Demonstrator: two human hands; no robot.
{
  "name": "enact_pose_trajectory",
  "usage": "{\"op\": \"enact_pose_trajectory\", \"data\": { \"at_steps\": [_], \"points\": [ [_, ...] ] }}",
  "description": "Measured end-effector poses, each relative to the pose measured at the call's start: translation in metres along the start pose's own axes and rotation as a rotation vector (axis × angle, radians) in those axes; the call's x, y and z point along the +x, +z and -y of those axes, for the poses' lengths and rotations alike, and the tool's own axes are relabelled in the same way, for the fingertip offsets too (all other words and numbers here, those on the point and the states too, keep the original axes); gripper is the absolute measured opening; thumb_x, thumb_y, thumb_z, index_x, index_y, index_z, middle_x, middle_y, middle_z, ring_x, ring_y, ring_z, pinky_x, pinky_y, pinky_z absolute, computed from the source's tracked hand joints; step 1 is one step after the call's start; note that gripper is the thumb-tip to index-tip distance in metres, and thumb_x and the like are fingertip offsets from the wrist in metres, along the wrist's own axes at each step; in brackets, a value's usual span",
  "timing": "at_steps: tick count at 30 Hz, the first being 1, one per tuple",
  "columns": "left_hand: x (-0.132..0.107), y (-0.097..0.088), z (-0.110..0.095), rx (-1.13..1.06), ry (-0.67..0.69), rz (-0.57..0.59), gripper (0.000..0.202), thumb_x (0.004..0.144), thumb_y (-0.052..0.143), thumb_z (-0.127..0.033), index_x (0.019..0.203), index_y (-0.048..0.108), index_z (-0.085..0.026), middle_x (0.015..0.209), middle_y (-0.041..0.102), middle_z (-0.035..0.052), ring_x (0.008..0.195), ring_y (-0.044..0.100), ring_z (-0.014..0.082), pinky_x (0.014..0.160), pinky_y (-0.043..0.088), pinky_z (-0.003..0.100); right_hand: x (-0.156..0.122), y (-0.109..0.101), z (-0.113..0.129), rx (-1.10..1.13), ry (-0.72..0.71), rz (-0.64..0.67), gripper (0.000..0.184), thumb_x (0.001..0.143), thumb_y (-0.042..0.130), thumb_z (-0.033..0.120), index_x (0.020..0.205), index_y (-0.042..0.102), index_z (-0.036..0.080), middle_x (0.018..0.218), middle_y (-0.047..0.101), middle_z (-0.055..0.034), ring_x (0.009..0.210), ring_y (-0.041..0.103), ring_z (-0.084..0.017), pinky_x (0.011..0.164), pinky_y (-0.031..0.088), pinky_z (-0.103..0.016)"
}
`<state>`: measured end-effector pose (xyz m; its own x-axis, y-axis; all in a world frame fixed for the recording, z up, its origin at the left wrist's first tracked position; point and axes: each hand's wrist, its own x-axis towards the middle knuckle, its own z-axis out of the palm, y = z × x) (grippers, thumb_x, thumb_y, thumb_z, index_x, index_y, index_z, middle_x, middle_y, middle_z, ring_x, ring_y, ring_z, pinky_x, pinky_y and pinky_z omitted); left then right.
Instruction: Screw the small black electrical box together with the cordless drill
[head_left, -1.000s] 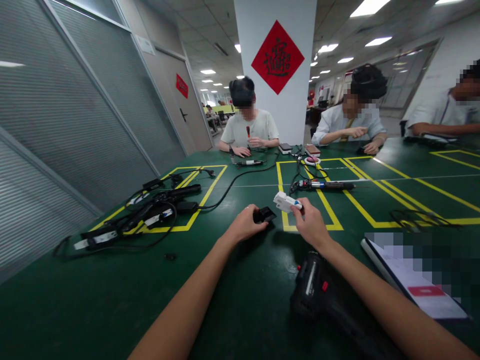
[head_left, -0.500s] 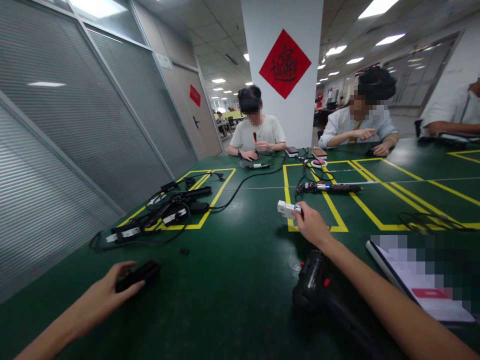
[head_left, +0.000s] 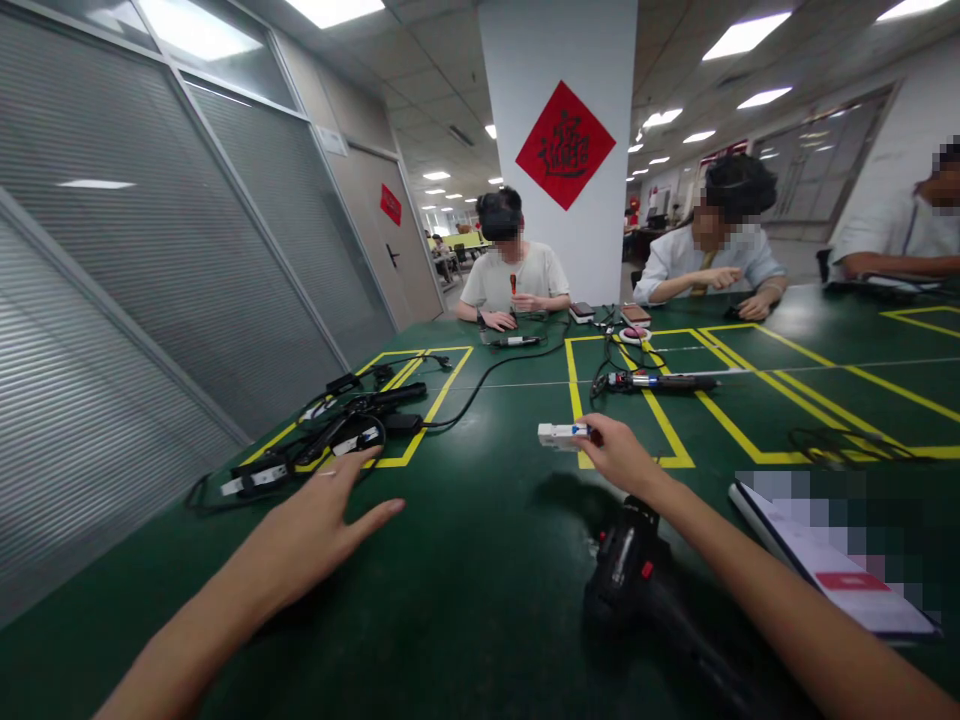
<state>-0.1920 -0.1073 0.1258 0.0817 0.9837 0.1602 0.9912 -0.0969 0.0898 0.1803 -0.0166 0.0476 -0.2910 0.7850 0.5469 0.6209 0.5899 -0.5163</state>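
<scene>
My right hand [head_left: 619, 455] is closed on a small white device [head_left: 559, 434] with a blue and red end, held just above the green table [head_left: 487, 580] near a yellow line. My left hand [head_left: 319, 535] is stretched out flat with fingers spread and nothing in it, low over the table at the left, close to a bundle of black cables and tools [head_left: 330, 440]. The small black part seen earlier is out of sight. A black power tool [head_left: 630, 570] lies under my right forearm.
A tablet-like flat device [head_left: 825, 570] lies at the right. A soldering-type tool with a cord [head_left: 660, 381] rests inside the yellow-marked box. Three people sit at the far side of the table. A white pillar with a red sign [head_left: 565, 146] stands behind. Glass partitions run along the left.
My left hand carried the black part from the middle to the near left, let it go and now reaches forward open. My right hand shifted the white device slightly left.
</scene>
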Motion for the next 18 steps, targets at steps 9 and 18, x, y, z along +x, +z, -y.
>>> {"op": "enact_pose_trajectory", "data": {
  "at_steps": [9,18],
  "points": [
    [0.075,0.049,-0.164,-0.026,0.483,0.322,0.032,0.078,0.047,-0.043,0.099,0.058,-0.021,0.092,0.064,0.0082,0.081,0.061,0.0213,0.069,0.043,0.028,-0.014,0.013,0.037,0.233,-0.032,0.177,0.012,0.087,0.055,0.02,0.098,0.057,0.015,0.084,0.062,-0.0003,0.071,0.061,-0.016,0.063,0.052,-0.032],
    [0.054,0.002,-0.039,-0.137,0.051,0.216,0.045,0.075,0.043,-0.053,0.097,0.06,-0.017,0.09,0.065,0.0073,0.076,0.059,0.0207,0.067,0.043,0.027,-0.021,0.023,0.02,0.028,0.068,0.107,0.015,0.087,0.054,0.023,0.1,0.056,0.016,0.09,0.061,-0.002,0.078,0.061,-0.018,0.07,0.051,-0.038]
  ]
}}
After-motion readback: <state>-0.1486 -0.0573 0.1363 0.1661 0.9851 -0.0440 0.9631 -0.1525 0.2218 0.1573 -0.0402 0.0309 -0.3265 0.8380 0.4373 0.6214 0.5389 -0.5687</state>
